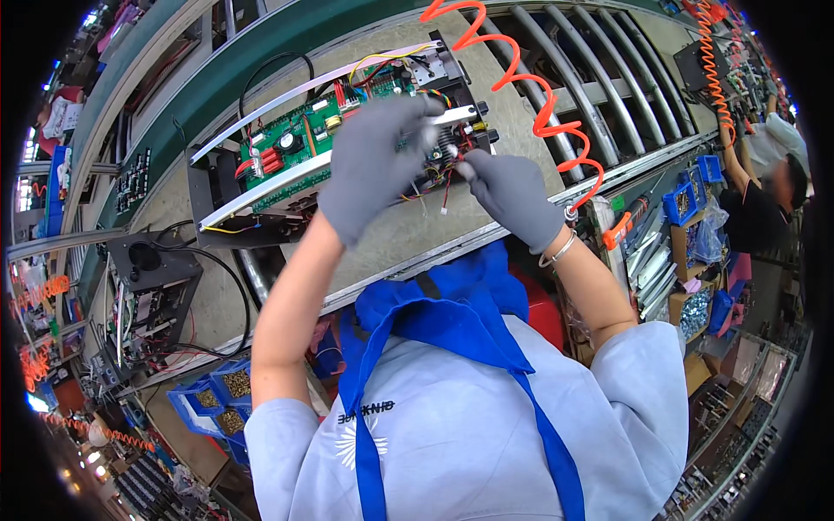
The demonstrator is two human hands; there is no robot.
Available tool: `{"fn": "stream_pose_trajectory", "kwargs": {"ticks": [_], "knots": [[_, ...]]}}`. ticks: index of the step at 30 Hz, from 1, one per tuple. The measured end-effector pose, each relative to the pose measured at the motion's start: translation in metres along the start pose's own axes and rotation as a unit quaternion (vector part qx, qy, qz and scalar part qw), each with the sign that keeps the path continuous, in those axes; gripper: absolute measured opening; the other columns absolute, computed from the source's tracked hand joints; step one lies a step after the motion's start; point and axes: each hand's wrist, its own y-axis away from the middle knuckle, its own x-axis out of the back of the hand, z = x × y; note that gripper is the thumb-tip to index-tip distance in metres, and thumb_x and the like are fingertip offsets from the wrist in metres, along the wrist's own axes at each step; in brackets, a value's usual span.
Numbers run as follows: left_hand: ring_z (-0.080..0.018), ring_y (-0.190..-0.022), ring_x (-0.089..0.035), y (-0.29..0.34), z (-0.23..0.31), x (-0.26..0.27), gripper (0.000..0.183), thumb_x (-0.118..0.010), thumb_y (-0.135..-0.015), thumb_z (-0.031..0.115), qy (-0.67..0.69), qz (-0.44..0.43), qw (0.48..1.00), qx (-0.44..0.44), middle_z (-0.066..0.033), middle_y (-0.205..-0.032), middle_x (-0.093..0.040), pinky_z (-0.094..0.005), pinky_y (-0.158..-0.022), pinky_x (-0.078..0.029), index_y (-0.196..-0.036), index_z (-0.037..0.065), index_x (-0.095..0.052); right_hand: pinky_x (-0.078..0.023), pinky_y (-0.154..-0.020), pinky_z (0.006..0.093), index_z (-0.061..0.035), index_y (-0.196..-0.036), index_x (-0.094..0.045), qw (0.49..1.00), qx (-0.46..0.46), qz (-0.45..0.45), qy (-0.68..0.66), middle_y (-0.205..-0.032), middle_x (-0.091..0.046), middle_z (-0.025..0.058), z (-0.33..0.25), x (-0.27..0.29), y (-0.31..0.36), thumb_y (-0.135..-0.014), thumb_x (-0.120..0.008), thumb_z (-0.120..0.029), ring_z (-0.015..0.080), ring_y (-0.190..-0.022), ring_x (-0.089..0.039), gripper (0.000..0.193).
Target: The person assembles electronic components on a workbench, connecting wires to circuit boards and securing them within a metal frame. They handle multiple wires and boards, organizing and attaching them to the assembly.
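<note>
An open electronic chassis lies on a grey board in front of me, with a green circuit board, pale metal rails and coloured wires inside. My left hand, in a grey glove, is over the right half of the chassis; its fingers are smeared by motion. At the chassis's right end my right hand, also gloved, has thumb and fingers pinched together among thin wires. What they hold is too small to make out. A small white connector dangles on a thin wire beside those fingertips.
A coiled orange air hose hangs at the right, over metal rollers. An orange-handled tool lies near my right forearm. Another black chassis stands at left. Blue bins hold small parts. A co-worker is at far right.
</note>
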Motion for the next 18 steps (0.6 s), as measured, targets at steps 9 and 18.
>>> {"fn": "stream_pose_trajectory", "kwargs": {"ticks": [9, 18], "knots": [[-0.0155, -0.084, -0.063, -0.073, -0.021, -0.003, 0.024, -0.059, -0.088, 0.011, 0.01, -0.182, 0.983, 0.018, -0.0103, -0.093, -0.07, -0.0307, -0.08, -0.05, -0.11, 0.005, -0.068, -0.05, -0.062, 0.0488, -0.0066, -0.073, -0.065, 0.995, -0.103, 0.004, 0.01, -0.069, -0.064, 0.0155, -0.013, -0.011, -0.028, -0.092, -0.051, -0.033, 0.0366, -0.069, -0.064, 0.036], [-0.0184, -0.089, -0.062, -0.102, -0.034, -0.005, 0.032, -0.06, -0.084, 0.001, 0.063, -0.314, 0.947, -0.016, -0.0078, -0.099, -0.067, -0.031, -0.082, -0.05, -0.115, 0.006, -0.062, -0.051, -0.062, 0.0467, -0.0086, -0.078, -0.065, 0.988, -0.112, 0.093, -0.052, -0.071, -0.065, 0.0132, -0.019, -0.028, -0.032, -0.095, -0.048, -0.033, 0.0323, -0.07, -0.067, 0.035]]}}
